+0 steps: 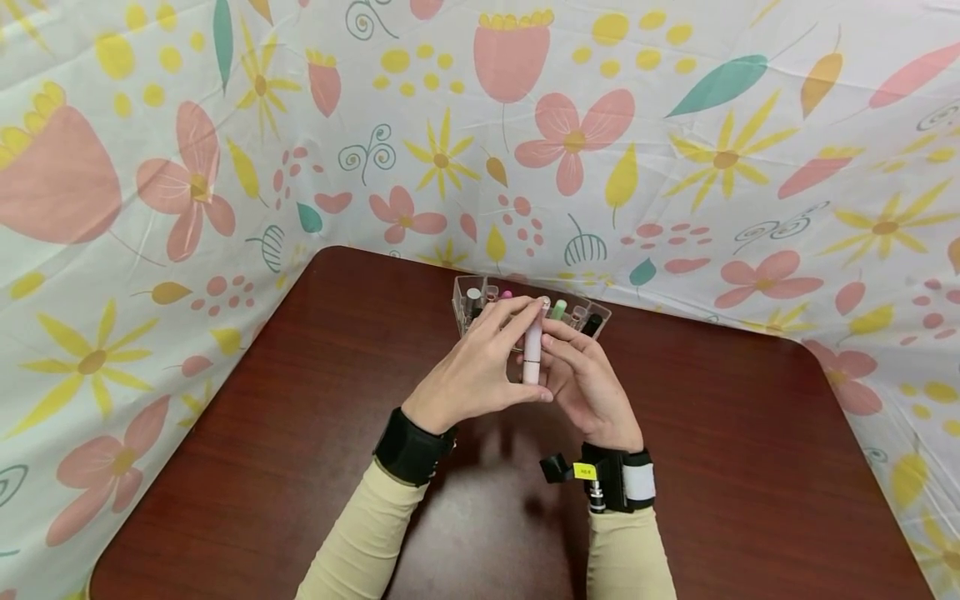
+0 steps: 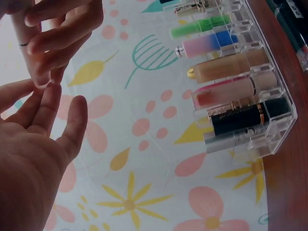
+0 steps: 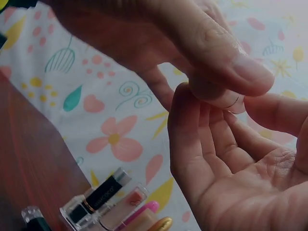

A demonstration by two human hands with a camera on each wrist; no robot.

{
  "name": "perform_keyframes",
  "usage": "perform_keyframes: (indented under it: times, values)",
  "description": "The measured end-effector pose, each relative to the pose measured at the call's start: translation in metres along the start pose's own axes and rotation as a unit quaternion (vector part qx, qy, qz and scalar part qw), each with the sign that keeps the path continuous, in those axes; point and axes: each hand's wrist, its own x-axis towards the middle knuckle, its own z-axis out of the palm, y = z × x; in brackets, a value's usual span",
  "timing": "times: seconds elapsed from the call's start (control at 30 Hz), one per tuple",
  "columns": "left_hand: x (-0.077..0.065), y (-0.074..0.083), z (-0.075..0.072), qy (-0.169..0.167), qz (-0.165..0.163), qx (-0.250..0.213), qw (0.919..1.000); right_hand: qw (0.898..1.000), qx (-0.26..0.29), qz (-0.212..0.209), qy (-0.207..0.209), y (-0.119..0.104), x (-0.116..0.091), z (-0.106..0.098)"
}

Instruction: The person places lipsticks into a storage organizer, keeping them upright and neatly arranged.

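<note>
A pale pink lipstick tube (image 1: 532,346) with a thin ring round it stands nearly upright between both hands, above the table. My left hand (image 1: 476,367) spans it in the head view, fingertips at its upper end and thumb by its base. On the tube's other side, my right hand (image 1: 588,375) grips it with curled fingers. The left wrist view shows the right hand (image 2: 67,38) wrapped about the lipstick tube (image 2: 21,31), and the left hand (image 2: 33,154) near its end. Fingers partly hide the tube in the right wrist view.
Behind the hands, a clear plastic organizer (image 1: 603,315) holds several lipsticks and gloss tubes, among them a green tube (image 2: 202,26) and a black tube (image 2: 245,118). It stands near the back of the brown table (image 1: 720,433). A flower-printed cloth (image 1: 442,75) hangs behind and beside the table.
</note>
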Motion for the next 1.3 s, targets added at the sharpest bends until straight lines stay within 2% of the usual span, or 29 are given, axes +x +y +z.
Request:
perform_keyframes:
  times: [0.2,0.77,0.83,0.9,0.97,1.0,1.07,1.13,1.2,1.3]
  values:
    - [0.0,-0.002,0.003,0.004,-0.001,-0.029,0.9996,1.0,0.03,0.001,-0.004,0.002,0.002,-0.002]
    - [0.0,-0.004,0.002,-0.008,-0.011,-0.025,0.9996,1.0,0.03,0.005,0.004,0.005,0.005,-0.003]
    - [-0.001,-0.005,0.003,-0.012,-0.017,-0.016,0.9996,1.0,0.015,0.007,0.016,0.006,0.005,-0.004]
    - [-0.001,-0.008,0.007,-0.02,-0.024,0.002,0.9995,0.998,-0.036,0.009,0.044,0.009,0.007,-0.004]
    - [-0.002,-0.015,0.014,-0.035,-0.032,0.025,0.9986,0.988,-0.131,0.015,0.083,0.013,0.01,-0.005]
    - [-0.002,-0.019,0.019,-0.043,-0.036,0.035,0.9978,0.976,-0.19,0.019,0.102,0.015,0.012,-0.006]
    - [-0.005,-0.027,0.031,-0.064,-0.044,0.061,0.9951,0.943,-0.301,0.037,0.133,0.022,0.017,-0.008]
    - [-0.008,-0.036,0.042,-0.089,-0.056,0.079,0.9913,0.909,-0.384,0.057,0.149,0.03,0.021,-0.011]
    - [-0.011,-0.042,0.051,-0.11,-0.068,0.09,0.9876,0.888,-0.428,0.073,0.152,0.037,0.024,-0.015]
    - [-0.014,-0.047,0.058,-0.127,-0.082,0.093,0.9841,0.877,-0.446,0.084,0.156,0.045,0.027,-0.02]
